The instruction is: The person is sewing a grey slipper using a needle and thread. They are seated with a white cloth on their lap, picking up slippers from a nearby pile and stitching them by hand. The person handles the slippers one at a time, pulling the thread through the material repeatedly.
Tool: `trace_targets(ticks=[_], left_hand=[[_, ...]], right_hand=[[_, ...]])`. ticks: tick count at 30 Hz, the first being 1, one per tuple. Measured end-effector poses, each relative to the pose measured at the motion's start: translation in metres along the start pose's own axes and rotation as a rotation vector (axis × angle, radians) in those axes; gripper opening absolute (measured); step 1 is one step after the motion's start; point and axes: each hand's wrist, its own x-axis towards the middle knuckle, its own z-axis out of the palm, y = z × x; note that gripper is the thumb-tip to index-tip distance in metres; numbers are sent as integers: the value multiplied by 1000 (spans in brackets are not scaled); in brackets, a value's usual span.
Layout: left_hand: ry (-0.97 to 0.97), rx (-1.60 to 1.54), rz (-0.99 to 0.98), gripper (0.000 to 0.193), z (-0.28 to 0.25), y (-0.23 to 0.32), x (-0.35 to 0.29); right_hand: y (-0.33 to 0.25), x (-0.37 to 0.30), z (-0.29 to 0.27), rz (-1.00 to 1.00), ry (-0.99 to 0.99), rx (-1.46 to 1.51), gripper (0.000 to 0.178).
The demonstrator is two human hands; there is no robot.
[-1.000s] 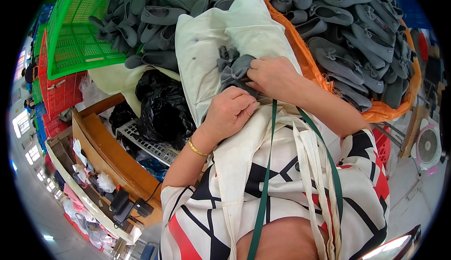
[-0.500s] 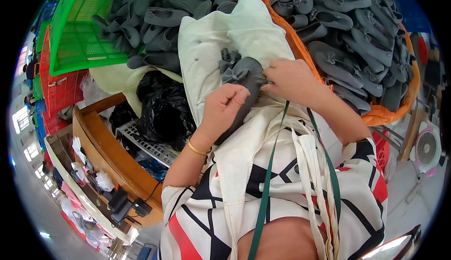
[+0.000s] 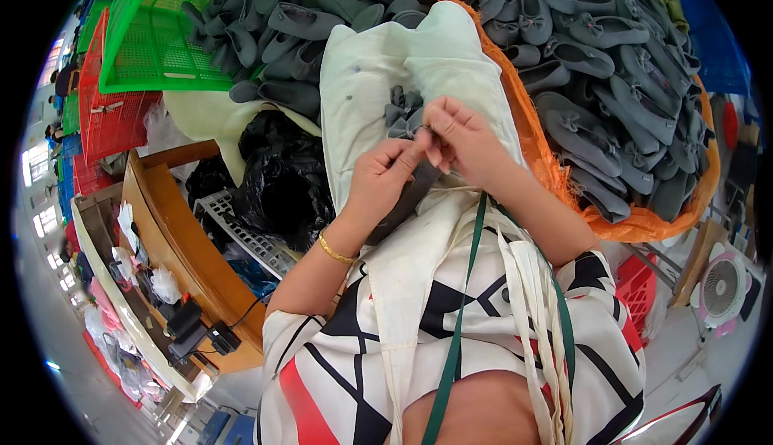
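Note:
A dark grey slip-on shoe (image 3: 408, 206) lies on my lap, over white cloth (image 3: 366, 95). My left hand (image 3: 385, 173) is closed over the shoe, its thumb and forefinger reaching to the shoe's upper part. Fingertip to fingertip with it, my right hand (image 3: 465, 141) is pinched closed. Whatever small thing sits between the right fingertips is hidden. Just beyond the fingers rest grey fabric bows (image 3: 403, 109); whether all are loose or one is on the shoe, I cannot tell. Both hands cover much of the shoe.
A green plastic basket (image 3: 165, 47) with many grey shoes (image 3: 302, 20) stands at the far left. An orange sack (image 3: 527, 135) full of grey bow-trimmed shoes (image 3: 584, 59) is at the right. Black plastic bags (image 3: 282, 175), a wooden table (image 3: 189, 264) and a fan (image 3: 722, 278) are around me.
My right hand has moved left and its fingertips now meet those of my left hand above the shoe. The shoe's rounded end, visible before, is now mostly covered.

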Motion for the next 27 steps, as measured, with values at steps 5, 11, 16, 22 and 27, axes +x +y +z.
trace_targets(ticks=[5, 11, 16, 22, 27], left_hand=[[20, -485, -311, 31, -3, -14, -9], [-127, -791, -335, 34, 10, -15, -4], [-61, -861, -225, 19, 15, -21, -1], [127, -640, -64, 12, 2, 3, -21], [88, -570, 49, 11, -8, 17, -39]], right_hand=[[-25, 2, -39, -214, 71, -280, 12], [-17, -2, -35, -736, -25, -1421, 17], [17, -8, -25, -845, -193, -1620, 12], [-7, -26, 0, -934, -167, -1416, 20], [-41, -34, 23, -1008, 68, -1402, 28]])
